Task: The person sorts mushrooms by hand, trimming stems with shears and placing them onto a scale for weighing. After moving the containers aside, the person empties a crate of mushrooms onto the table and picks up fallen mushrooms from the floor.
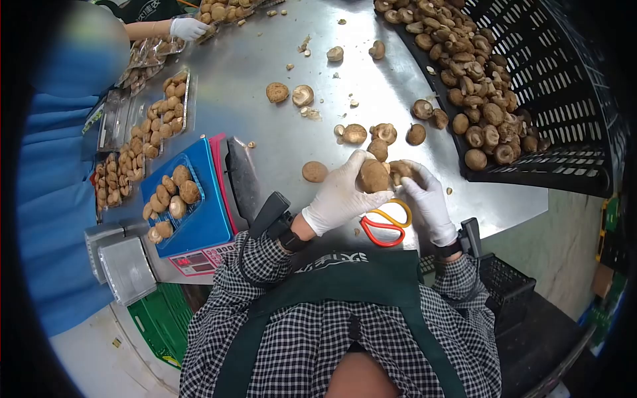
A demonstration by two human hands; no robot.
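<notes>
My left hand [345, 189], in a white glove, is closed round a large brown mushroom [375, 176] above the metal table. Close beside it my right hand [428, 199], also gloved, has its fingertips closed on a smaller brown mushroom [399, 171]. Just below the hands lie scissors [385, 229] with one red and one yellow handle loop. Several loose mushrooms [355, 134] sit on the table beyond my hands, and a single one [314, 172] lies to the left of my left hand.
Left stands a blue scale [219, 229] bearing a tray of mushrooms [178, 192], with filled trays [162, 119] beyond. A black crate [570, 166] of mushrooms is at the right. A co-worker's gloved hand [189, 28] is upper left. Empty clear trays [126, 268] are lower left.
</notes>
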